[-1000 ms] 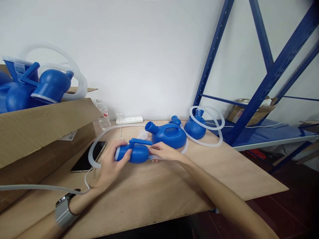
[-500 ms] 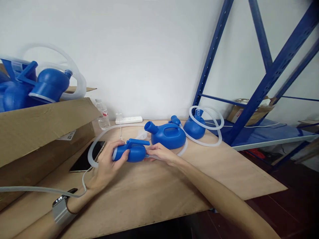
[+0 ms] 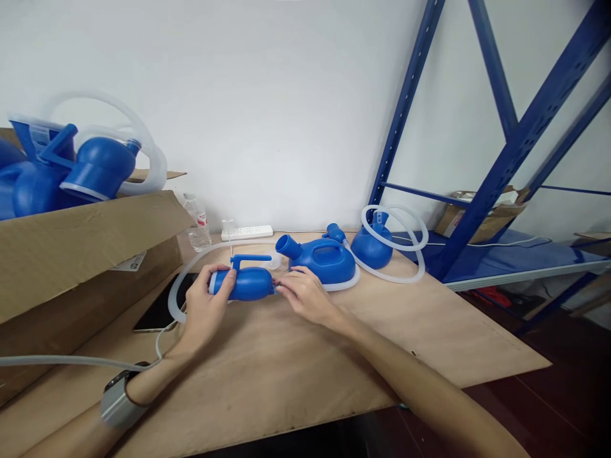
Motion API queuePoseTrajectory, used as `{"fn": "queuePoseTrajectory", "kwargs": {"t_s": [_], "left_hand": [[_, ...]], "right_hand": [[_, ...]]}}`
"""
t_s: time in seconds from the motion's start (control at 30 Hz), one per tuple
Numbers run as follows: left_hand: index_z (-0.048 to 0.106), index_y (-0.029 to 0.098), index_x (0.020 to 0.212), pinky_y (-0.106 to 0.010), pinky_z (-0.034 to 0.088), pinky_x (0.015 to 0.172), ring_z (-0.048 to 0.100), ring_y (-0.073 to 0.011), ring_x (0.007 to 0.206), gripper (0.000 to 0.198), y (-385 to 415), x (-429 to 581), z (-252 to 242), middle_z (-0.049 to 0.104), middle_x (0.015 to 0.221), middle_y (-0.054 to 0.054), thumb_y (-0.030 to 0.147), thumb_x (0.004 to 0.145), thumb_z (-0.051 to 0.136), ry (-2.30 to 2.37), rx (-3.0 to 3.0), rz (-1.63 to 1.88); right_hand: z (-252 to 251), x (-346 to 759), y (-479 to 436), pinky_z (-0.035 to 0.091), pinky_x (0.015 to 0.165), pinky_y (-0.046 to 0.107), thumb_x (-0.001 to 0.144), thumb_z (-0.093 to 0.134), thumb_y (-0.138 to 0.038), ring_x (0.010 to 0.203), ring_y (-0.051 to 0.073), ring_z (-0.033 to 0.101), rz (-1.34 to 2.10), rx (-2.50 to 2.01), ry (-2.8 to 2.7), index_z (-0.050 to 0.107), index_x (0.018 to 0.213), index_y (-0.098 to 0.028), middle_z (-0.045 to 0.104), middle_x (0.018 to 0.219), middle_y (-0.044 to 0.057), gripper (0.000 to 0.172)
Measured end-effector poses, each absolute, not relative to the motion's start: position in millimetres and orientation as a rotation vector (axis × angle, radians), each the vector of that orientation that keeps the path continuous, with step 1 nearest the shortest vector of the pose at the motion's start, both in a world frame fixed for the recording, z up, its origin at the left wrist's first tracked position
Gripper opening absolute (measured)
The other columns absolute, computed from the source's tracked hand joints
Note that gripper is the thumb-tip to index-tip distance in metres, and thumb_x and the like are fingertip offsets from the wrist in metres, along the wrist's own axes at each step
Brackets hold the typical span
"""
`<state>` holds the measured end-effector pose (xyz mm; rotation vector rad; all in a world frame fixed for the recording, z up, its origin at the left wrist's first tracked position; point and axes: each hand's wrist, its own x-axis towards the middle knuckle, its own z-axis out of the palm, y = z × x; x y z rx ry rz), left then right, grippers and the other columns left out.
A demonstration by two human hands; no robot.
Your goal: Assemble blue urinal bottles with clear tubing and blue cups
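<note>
Head-worn view, facing forward, tilted down

a clear water bottle (image 3: 198,236) with a red-marked label stands at the back of the tabletop (image 3: 296,375), near a white power strip (image 3: 247,233) by the pale wall (image 3: 286,114); a dark flat device (image 3: 157,308) lies at left; at right, a blue metal rack (image 3: 405,108) bears an open carton (image 3: 487,221) above a dark red floor (image 3: 539,388)

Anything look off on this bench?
Nothing visibly spilled or damaged. A loop of tube crosses the phone, left of the held bottle, and a pale cable runs right by the watch; either might snag.
</note>
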<state>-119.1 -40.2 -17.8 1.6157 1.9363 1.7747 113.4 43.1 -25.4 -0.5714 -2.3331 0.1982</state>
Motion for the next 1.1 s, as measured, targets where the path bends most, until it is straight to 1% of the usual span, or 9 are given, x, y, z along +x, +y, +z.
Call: {"fn": "queuePoseTrajectory", "kwargs": {"t_s": [0.07,0.17,0.27,0.4,0.5,0.7,0.87,1.0,1.1], "left_hand": [[0.068,0.023,0.1,-0.03,0.051,0.075,0.067,-0.0212,0.086,0.037,-39,-119,-18,0.073,0.097,-0.002,0.057,0.089,0.064,1.924,1.612,1.782],[0.068,0.022,0.101,-0.032,0.052,0.083,0.067,-0.0224,0.092,0.034,-40,-117,-21,0.073,0.1,-0.003,0.054,0.089,0.065,1.903,1.68,1.841],[0.066,0.022,0.104,-0.034,0.052,0.09,0.068,-0.0226,0.099,0.027,-46,-112,-24,0.072,0.104,-0.004,0.047,0.092,0.065,1.812,1.848,1.899],[0.064,0.022,0.105,-0.032,0.053,0.091,0.068,-0.0204,0.099,0.018,-53,-110,-23,0.071,0.103,-0.003,0.036,0.094,0.065,1.657,2.118,1.914],[0.063,0.022,0.104,-0.031,0.055,0.089,0.07,-0.0196,0.096,0.014,-54,-115,-18,0.071,0.101,-0.003,0.033,0.095,0.064,1.559,2.272,1.825],[0.063,0.022,0.105,-0.033,0.062,0.083,0.073,-0.0203,0.092,0.012,-52,-126,-15,0.073,0.1,-0.006,0.025,0.094,0.064,1.328,2.543,1.843],[0.065,0.019,0.11,-0.046,0.067,0.088,0.071,-0.0298,0.113,0.024,-56,-129,-17,0.074,0.109,-0.014,0.029,0.089,0.073,0.562,3.232,1.668],[0.066,0.024,0.094,-0.057,0.064,0.096,0.072,-0.0313,0.114,0.022,-64,-130,-12,0.076,0.106,-0.006,0.034,0.082,0.081,-0.053,3.644,1.4],[0.064,0.03,0.099,-0.056,0.065,0.095,0.072,-0.0294,0.113,0.02,-63,-140,-18,0.076,0.111,-0.003,0.035,0.085,0.077,0.162,3.723,1.283]], "right_hand": [[-23,114,39,0.048,0.099,0.035,0.099,0.057,-0.02,0.109,0.022,0.071,0.212,-0.594,-2.392,0.069,0.114,-0.019,0.077,0.118,0.008,0.019],[-16,109,28,0.051,0.088,0.032,0.091,0.058,-0.015,0.11,0.023,0.071,0.284,-0.755,-2.49,0.057,0.138,-0.021,0.074,0.126,0.008,0.047],[-8,98,15,0.052,0.08,0.035,0.086,0.066,-0.028,0.105,0.031,0.072,0.301,-1.03,-2.512,0.049,0.147,-0.019,0.075,0.121,0.013,0.064],[-1,93,11,0.05,0.077,0.033,0.088,0.068,-0.036,0.095,0.031,0.074,0.436,-1.103,-2.547,0.071,0.117,-0.018,0.078,0.101,0.013,0.034],[0,104,15,0.049,0.078,0.03,0.087,0.072,-0.032,0.093,0.027,0.072,0.577,-0.911,-2.596,0.075,0.103,-0.017,0.077,0.089,0.009,0.021],[2,122,32,0.048,0.075,0.027,0.088,0.072,-0.032,0.084,0.021,0.065,0.8,-0.552,-2.71,0.07,0.085,-0.016,0.072,0.082,0.004,0.016],[9,123,47,0.044,0.064,0.023,0.081,0.065,-0.009,0.066,0.012,0.052,1.162,-0.323,-2.881,0.062,0.073,-0.014,0.061,0.069,-0.003,0.009],[12,121,49,0.045,0.067,0.023,0.079,0.06,-0.001,0.067,0.012,0.053,1.498,-0.225,-3.004,0.061,0.07,-0.013,0.057,0.065,-0.005,0.014],[5,120,46,0.046,0.067,0.023,0.081,0.057,-0.001,0.069,0.013,0.053,1.29,-0.26,-3.019,0.059,0.07,-0.014,0.058,0.067,-0.004,0.017]]}}
